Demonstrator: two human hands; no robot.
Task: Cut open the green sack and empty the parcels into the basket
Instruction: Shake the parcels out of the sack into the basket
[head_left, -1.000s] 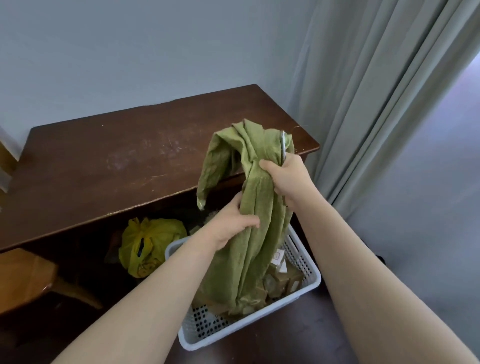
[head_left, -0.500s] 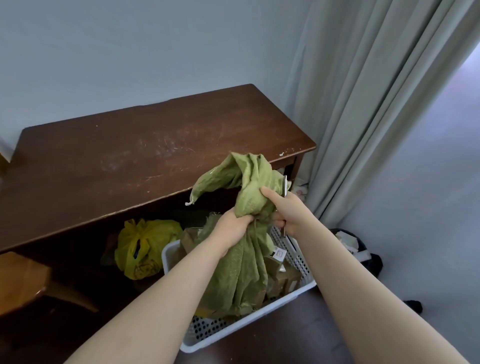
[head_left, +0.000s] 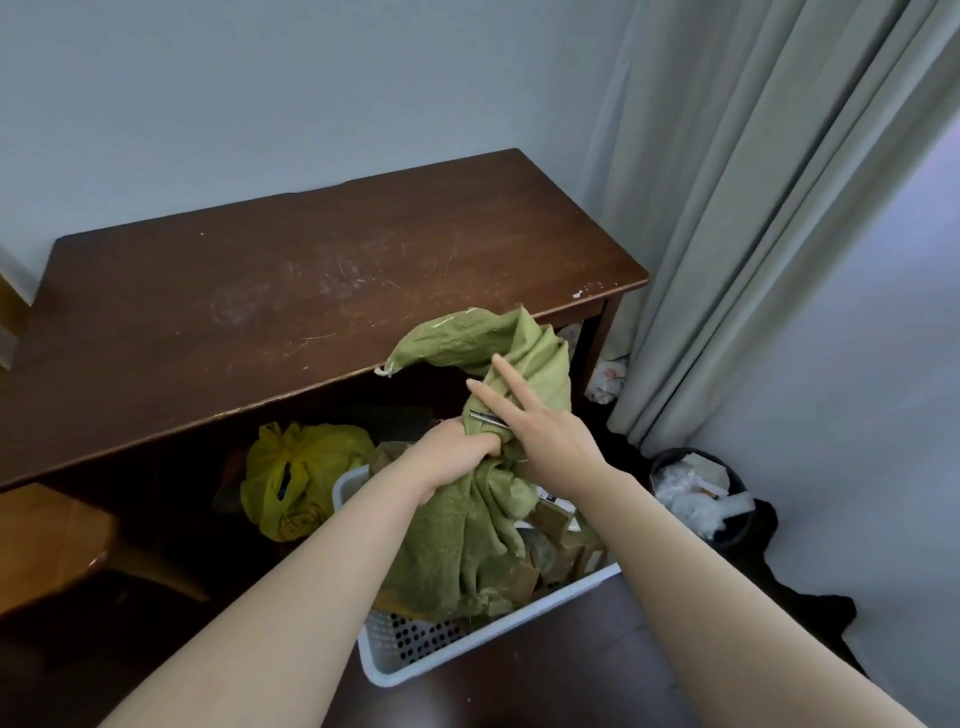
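Bunches the crumpled green woven sack (head_left: 467, 530) in the left hand (head_left: 457, 457) over the white perforated plastic basket (head_left: 483, 644), right hand (head_left: 545, 441) clasping a slim metal cutter (head_left: 488, 418), likely funnelling brown parcels (head_left: 566, 540) down.

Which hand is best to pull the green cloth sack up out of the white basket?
The left hand: it grips the bunched green cloth sack above the white plastic basket. The right hand holds a thin metal tool, with two fingers straight on the sack.

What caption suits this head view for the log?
Left hand grips the green woven sack over the white perforated plastic basket; right hand holds a slim metal tool.
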